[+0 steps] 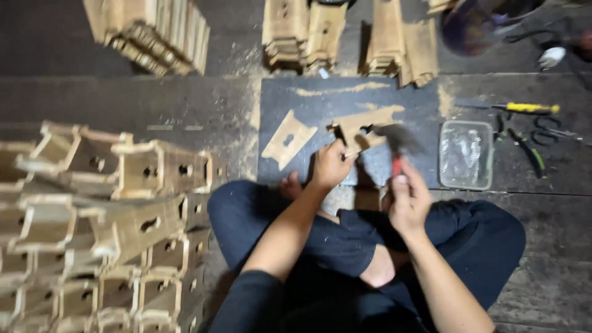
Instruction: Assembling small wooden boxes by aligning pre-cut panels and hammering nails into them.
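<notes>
We sit cross-legged on the floor. Our left hand [331,166] pinches the near edge of a cut wooden piece [364,123] lying on a dark mat [320,111]. Our right hand [408,200] grips a red-handled hammer [398,145], fingers wrapped tight, just right of it.

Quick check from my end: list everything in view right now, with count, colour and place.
Hammer: one, red handle, blurred, in right hand.
Flat wooden cutout: one, tan, on the dark mat, under left hand.
Second wooden cutout: one, tan, on the mat, left of the first.
Dark mat: one, dusted with sawdust.
Plastic container: one, clear, right of the mat.
Screwdriver: one, yellow handle, far right.
Pliers: dark, count unclear, far right.
Assembled wooden boxes: many, tan, stacked at left.
Wooden part stacks: several, along the top.
Left hand: steadying the cutout.
Right hand: gripping the hammer.
</notes>
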